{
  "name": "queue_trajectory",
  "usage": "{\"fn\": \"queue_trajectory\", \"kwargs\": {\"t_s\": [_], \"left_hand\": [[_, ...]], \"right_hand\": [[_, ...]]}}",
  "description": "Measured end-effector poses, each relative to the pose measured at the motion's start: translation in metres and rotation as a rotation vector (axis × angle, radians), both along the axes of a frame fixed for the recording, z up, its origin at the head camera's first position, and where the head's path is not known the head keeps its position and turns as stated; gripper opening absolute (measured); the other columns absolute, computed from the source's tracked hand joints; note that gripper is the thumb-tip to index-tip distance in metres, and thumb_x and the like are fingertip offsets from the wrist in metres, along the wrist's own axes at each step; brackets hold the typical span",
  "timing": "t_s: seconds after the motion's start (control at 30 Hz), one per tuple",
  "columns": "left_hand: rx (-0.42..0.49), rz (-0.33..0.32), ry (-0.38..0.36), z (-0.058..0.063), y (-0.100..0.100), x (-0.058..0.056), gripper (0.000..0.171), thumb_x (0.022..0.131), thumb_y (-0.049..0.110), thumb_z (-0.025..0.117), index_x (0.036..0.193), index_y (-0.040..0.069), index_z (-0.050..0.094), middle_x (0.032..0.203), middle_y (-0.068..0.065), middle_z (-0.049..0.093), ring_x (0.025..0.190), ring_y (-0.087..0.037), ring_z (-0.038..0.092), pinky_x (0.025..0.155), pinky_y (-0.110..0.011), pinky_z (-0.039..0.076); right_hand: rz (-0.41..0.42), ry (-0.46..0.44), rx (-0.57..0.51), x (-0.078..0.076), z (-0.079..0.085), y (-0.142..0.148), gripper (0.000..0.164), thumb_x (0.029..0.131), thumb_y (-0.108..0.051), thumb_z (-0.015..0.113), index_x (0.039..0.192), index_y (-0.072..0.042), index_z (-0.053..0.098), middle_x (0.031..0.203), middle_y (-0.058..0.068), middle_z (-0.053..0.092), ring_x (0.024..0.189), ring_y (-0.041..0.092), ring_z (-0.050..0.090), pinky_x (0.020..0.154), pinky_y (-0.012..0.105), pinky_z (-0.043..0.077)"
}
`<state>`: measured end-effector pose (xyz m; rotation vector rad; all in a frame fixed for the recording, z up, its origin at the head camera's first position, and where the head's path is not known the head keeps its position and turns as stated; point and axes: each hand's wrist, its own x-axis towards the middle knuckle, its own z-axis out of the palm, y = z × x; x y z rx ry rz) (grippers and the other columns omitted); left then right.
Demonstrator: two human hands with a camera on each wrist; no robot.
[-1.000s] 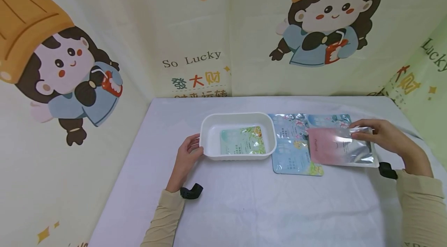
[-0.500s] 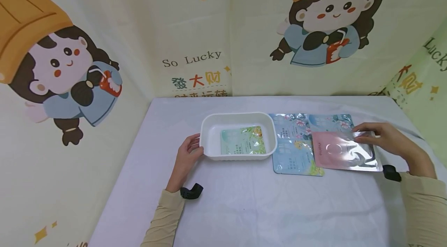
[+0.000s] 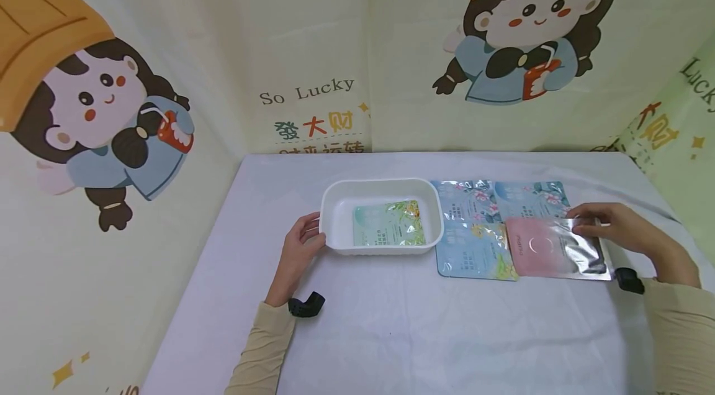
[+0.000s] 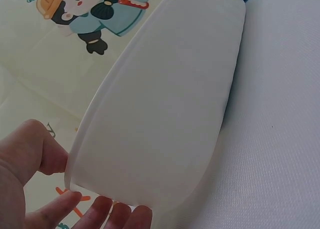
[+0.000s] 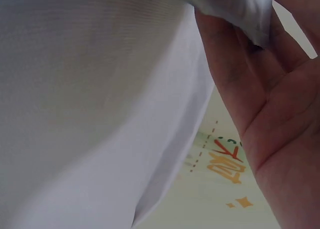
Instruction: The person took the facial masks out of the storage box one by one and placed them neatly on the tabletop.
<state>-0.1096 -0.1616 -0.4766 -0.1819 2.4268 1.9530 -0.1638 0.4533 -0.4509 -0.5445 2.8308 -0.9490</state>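
Note:
A pink and silver face mask packet [image 3: 539, 249] is pinched along its upper right part by my right hand [image 3: 628, 230]. Its left edge overlaps the lower blue packet [image 3: 472, 252]. In the right wrist view, the fingers [image 5: 225, 59] curl at a silvery packet corner [image 5: 257, 29]. My left hand [image 3: 296, 255] holds the left end of a white tray [image 3: 382, 251], thumb and fingertips at its corner. The left wrist view shows the tray's outer wall [image 4: 160, 99] beside those fingertips. A green packet [image 3: 385, 224] lies flat inside the tray.
Two more blue flowered packets, one at back left [image 3: 466, 199] and one at back right [image 3: 530, 196], lie beside the tray. A white cloth [image 3: 424, 326] covers the table. Cartoon-printed curtains [image 3: 402, 59] stand at the back and sides.
My right hand has brought the pink packet toward me and slightly right, uncovering more of the blue packets. The left hand and tray stay in place.

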Motion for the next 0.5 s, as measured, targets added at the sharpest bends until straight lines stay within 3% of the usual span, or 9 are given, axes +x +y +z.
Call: {"fn": "queue_trajectory", "kwargs": {"t_s": [0.17,0.5], "left_hand": [[0.0,-0.002,0.007,0.0005,-0.0002,0.0002,0.047,0.091,0.012,0.062,0.137,0.016,0.053,0.134,-0.007,0.057,0.123,-0.022,0.057,0.099,-0.034,0.05],[-0.001,-0.001,0.019,-0.001,-0.0001,-0.0001,0.049,0.091,0.009,0.062,0.139,0.014,0.052,0.137,-0.009,0.056,0.125,-0.025,0.056,0.1,-0.033,0.05]], "right_hand": [[0.013,-0.026,0.043,-0.0013,-0.0049,0.0009,0.023,0.082,0.0,0.075,0.105,0.001,0.07,0.093,-0.01,0.069,0.078,-0.006,0.055,0.065,0.011,0.045],[-0.055,-0.143,0.191,-0.0029,-0.0069,-0.0031,0.036,0.084,-0.022,0.078,0.113,-0.002,0.071,0.107,0.014,0.07,0.082,-0.009,0.048,0.068,0.019,0.046]]}}
